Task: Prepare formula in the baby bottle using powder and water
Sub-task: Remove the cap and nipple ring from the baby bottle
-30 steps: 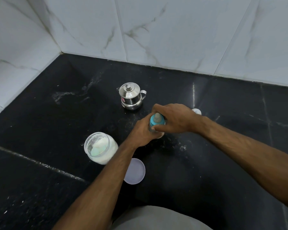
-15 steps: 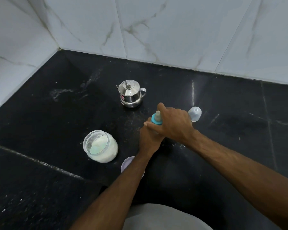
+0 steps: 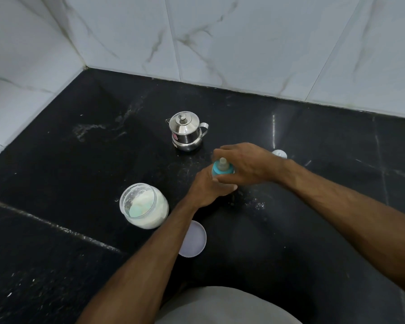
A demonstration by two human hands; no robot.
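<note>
Baby bottle [image 3: 222, 170]: 1, upright on the black countertop [image 3: 80, 174], long axis vertical, teal collar and teat on top. Left hand [image 3: 207, 189] wrapped around the body from below the collar; right hand [image 3: 248, 164] directly above, fingers loosely curled at the collar, contact uncertain. Powder jar [image 3: 143, 205]: open, just left of the left wrist, its lid [image 3: 193, 239] nearer the person. Steel kettle [image 3: 185, 130]: lidded, behind the bottle. Clear bottle cap [image 3: 279, 153]: beyond the right wrist.
</note>
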